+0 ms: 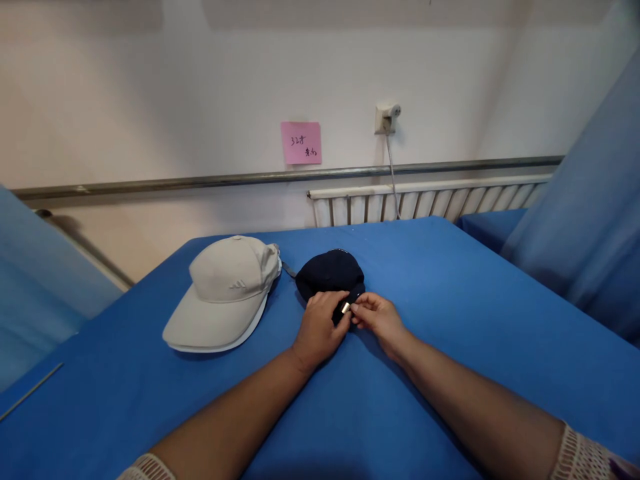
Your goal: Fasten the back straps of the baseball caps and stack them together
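Note:
A dark navy cap [329, 273] lies on the blue-covered table [450, 320] just beyond my hands. My left hand [320, 330] rests on the cap's near edge, fingers curled over the fabric. My right hand [379, 319] pinches the cap's back strap, where a small metal buckle [345, 307] shows between the two hands. A beige cap [225, 290] with a long brim sits to the left, touched by neither hand.
A white radiator [425, 203] and a metal rail [200, 180] run along the wall behind the table. A pink note [301, 143] and a wall socket with a cable [386, 119] hang above. Blue fabric partitions [595, 200] stand at both sides.

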`<state>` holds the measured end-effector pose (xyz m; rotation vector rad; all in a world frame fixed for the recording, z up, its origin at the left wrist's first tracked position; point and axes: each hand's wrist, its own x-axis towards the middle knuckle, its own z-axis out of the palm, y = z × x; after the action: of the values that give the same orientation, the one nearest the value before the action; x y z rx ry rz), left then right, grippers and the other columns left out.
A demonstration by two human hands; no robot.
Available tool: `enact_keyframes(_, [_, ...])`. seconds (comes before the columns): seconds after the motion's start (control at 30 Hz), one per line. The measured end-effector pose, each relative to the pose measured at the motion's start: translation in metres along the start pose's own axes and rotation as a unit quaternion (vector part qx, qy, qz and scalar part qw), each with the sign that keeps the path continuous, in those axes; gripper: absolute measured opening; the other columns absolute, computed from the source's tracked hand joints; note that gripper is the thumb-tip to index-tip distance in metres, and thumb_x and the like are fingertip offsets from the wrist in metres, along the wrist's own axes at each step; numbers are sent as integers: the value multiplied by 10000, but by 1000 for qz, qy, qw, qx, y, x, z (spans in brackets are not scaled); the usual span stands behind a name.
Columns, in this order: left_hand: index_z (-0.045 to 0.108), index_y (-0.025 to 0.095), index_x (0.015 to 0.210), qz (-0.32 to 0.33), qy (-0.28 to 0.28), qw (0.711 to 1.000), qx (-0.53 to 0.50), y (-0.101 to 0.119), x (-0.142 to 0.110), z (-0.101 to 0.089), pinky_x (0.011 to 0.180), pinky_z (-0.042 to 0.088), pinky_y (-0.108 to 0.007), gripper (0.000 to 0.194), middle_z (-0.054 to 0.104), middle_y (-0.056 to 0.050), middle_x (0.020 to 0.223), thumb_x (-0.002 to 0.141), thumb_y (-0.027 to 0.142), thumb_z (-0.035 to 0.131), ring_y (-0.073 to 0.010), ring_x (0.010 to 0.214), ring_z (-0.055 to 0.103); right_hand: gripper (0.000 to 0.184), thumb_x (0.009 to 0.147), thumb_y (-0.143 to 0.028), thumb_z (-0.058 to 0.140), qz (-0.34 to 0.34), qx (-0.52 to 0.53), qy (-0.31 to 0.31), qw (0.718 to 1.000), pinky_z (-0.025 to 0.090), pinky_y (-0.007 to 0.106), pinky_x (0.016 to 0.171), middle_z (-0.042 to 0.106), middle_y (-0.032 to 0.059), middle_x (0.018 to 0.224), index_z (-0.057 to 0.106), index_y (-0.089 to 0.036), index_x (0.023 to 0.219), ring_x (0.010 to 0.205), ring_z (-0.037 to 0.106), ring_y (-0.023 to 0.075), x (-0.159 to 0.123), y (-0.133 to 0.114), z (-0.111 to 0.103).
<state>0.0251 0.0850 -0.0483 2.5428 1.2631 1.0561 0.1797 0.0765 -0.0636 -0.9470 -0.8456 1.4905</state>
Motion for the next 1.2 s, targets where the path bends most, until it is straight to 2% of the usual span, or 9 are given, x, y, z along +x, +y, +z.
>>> enact_keyframes(0.13, [568, 184, 1145, -6, 7, 1000, -8, -1, 0, -1, 877, 444, -393, 330, 661, -65, 1039, 816, 160, 557, -220, 961, 577, 298, 634, -301, 830, 64, 126, 4, 990, 449, 200, 533, 677, -1, 733, 620, -171, 800, 592, 600, 87, 1, -4, -6])
enact_keyframes(0.23, [564, 178, 1132, -6, 1, 1000, 2, 0, 1, -3, 869, 438, -394, 314, 656, -66, 1012, 821, 148, 535, -225, 946, 570, 261, 662, -232, 818, 93, 179, 23, 979, 462, 182, 526, 679, 0, 740, 632, -166, 832, 584, 598, 75, 5, -6, -10])
enact_keyframes(0.37, [573, 172, 1078, -17, 9, 1000, 1, 1, 2, -5, 866, 431, -390, 224, 651, -64, 988, 867, 174, 498, -219, 938, 561, 262, 685, -190, 804, 92, 211, 18, 973, 485, 173, 552, 683, -8, 778, 637, -172, 886, 623, 624, 74, 7, -7, -12])
enact_keyframes(0.5, [586, 183, 1028, -10, -3, 1000, -20, 2, 2, -6, 837, 437, -370, 166, 645, -48, 939, 879, 216, 519, -199, 882, 555, 269, 681, -156, 802, 91, 235, -27, 967, 490, 166, 557, 661, -28, 726, 620, -181, 878, 657, 648, 86, 5, -7, -12])
enact_keyframes(0.67, [565, 192, 1165, 16, -18, 999, -22, 2, -1, -6, 843, 437, -379, 293, 640, -54, 956, 883, 271, 544, -202, 895, 549, 271, 662, -132, 807, 94, 231, -53, 967, 488, 163, 544, 662, -27, 723, 609, -182, 841, 636, 644, 85, 5, -6, -13])
enact_keyframes(0.83, [435, 218, 1363, 0, -19, 1000, -11, 0, -2, -3, 858, 444, -388, 492, 642, -46, 973, 885, 263, 545, -203, 908, 565, 255, 650, -153, 823, 100, 206, -38, 973, 490, 162, 557, 638, -29, 697, 629, -155, 815, 595, 607, 63, 7, -4, -12])
enact_keyframes(1.07, [456, 213, 1336, -37, -21, 999, 4, -3, -2, 1, 866, 447, -401, 477, 640, -41, 955, 870, 251, 553, -209, 904, 575, 276, 637, -204, 844, 153, 178, -25, 972, 438, 166, 478, 574, -42, 612, 581, -154, 702, 519, 547, 55, 3, -2, -10])
enact_keyframes(1.2, [473, 223, 1313, -48, -29, 998, -22, -5, -2, 3, 866, 453, -396, 469, 642, -31, 952, 854, 244, 571, -206, 903, 582, 270, 657, -210, 826, 132, 145, 49, 979, 443, 170, 476, 583, -35, 600, 559, -172, 678, 535, 572, 71, -2, -2, -7])
